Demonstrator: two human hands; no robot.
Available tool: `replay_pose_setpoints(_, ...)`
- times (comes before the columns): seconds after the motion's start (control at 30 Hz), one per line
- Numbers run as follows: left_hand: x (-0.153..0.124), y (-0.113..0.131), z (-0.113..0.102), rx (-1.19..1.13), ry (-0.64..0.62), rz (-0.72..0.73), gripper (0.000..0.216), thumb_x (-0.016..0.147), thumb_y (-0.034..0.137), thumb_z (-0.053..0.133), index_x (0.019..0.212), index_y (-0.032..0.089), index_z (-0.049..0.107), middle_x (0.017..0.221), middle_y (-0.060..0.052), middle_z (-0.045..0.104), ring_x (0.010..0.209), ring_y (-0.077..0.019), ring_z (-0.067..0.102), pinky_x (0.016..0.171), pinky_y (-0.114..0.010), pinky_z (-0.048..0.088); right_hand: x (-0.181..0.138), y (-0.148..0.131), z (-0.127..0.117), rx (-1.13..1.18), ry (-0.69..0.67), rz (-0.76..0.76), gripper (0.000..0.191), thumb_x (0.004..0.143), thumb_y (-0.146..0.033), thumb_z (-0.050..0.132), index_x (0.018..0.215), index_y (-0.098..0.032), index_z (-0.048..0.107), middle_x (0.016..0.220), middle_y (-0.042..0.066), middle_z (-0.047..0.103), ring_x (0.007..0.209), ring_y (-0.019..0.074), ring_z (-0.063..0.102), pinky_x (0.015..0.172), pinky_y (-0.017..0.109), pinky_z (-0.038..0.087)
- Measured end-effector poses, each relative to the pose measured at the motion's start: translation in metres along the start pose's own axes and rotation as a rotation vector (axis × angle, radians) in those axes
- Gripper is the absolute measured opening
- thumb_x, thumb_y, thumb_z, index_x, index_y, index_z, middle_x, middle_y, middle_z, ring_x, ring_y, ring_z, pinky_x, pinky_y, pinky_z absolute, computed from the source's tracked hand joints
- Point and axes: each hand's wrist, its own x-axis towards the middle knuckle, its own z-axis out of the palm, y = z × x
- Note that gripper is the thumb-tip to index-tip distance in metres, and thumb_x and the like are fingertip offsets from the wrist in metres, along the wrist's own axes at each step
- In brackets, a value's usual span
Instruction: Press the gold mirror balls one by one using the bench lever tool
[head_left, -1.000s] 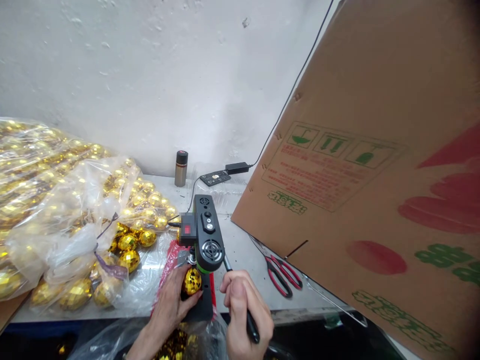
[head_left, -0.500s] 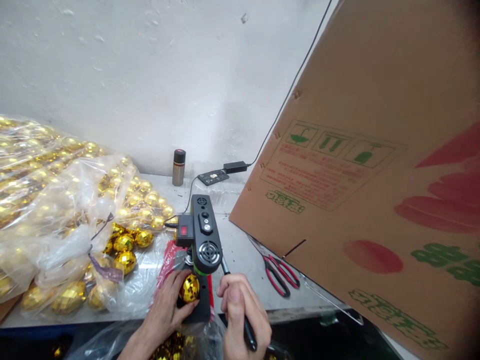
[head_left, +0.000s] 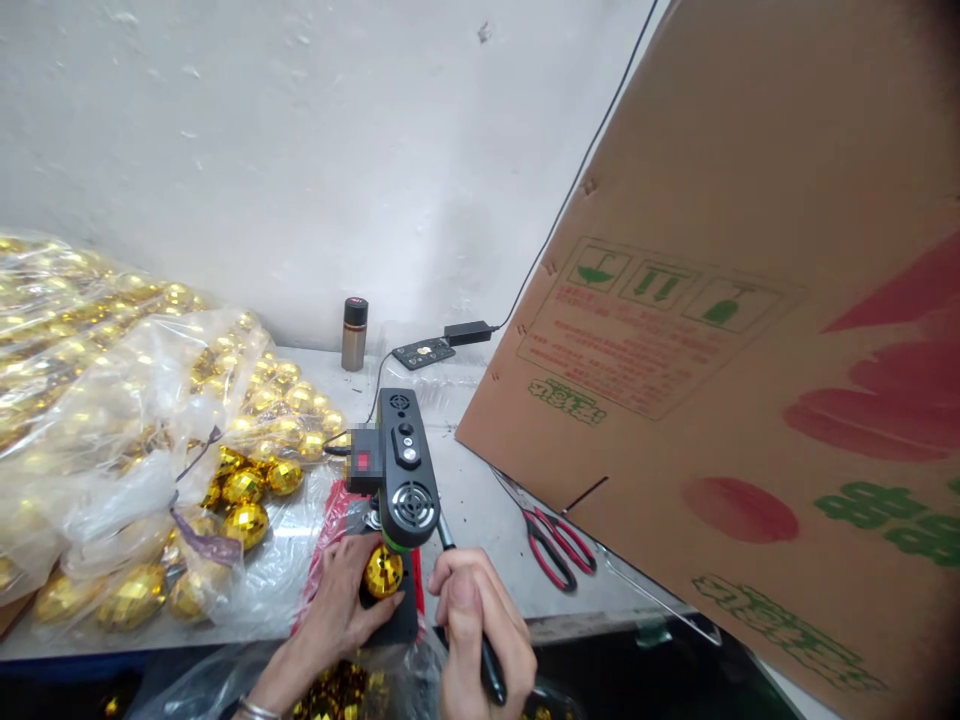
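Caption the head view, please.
Left hand holding a shiny gold faceted ball at a black elongated machine, right hand gripping a black handle.

Faceted gold ball (head_left: 383, 572) sits seemingly beneath black machine (head_left: 407, 460).

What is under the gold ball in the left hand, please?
The black plate shows beneath the gold ball, with red plastic at the plate's sides. The ball and left hand cover the spot directly underneath, so contact there cannot be seen.
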Motion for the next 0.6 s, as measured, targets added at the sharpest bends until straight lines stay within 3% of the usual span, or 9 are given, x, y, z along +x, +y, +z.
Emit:
replay_pose_setpoints(0.1,0.000,0.000,0.003,0.036,-0.027,-0.018,0.043,0.082,0.033,0.076,0.121,0.020,0.068,0.103,-0.011,0.075,0.099,-0.0340,0.068,0.093,-0.054,0.053,-0.005,0.002,0.001,0.005,0.014,0.011,0.036,0.107,-0.011,0.042,0.074,-0.021,0.050,0.070,-0.003,0.051,0.064,0.0106,0.054,0.061,0.025,0.041)
replay_pose_setpoints(0.3,-0.002,-0.005,0.011,0.051,0.020,-0.011,0.046,0.077,0.029,0.080,0.120,0.021,0.067,0.102,-0.009,0.074,0.098,-0.0324,0.066,0.090,-0.047,0.051,-0.030,0.024,0.001,-0.063,0.071,-0.024,0.038,0.108,-0.014,0.043,0.071,-0.021,0.052,0.070,-0.002,0.057,0.061,0.0111,0.054,0.063,0.027,0.041)
replay_pose_setpoints(0.47,-0.005,-0.009,0.015,0.044,0.040,0.011,0.046,0.079,0.030,0.078,0.122,0.022,0.066,0.106,-0.008,0.074,0.099,-0.0309,0.066,0.091,-0.045,0.050,-0.042,0.039,0.004,-0.109,0.105,-0.083,0.041,0.111,-0.020,0.039,0.073,-0.022,0.053,0.070,-0.004,0.060,0.063,0.0113,0.057,0.089,0.033,0.052)
replay_pose_setpoints(0.6,-0.004,-0.008,0.014,0.053,0.045,0.030,0.045,0.079,0.033,0.078,0.120,0.023,0.066,0.102,-0.008,0.074,0.096,-0.0306,0.066,0.090,-0.045,0.051,-0.047,0.043,0.003,-0.090,0.112,-0.054,0.039,0.109,-0.017,0.039,0.073,-0.023,0.054,0.070,-0.003,0.061,0.063,0.0128,0.057,0.095,0.037,0.052)
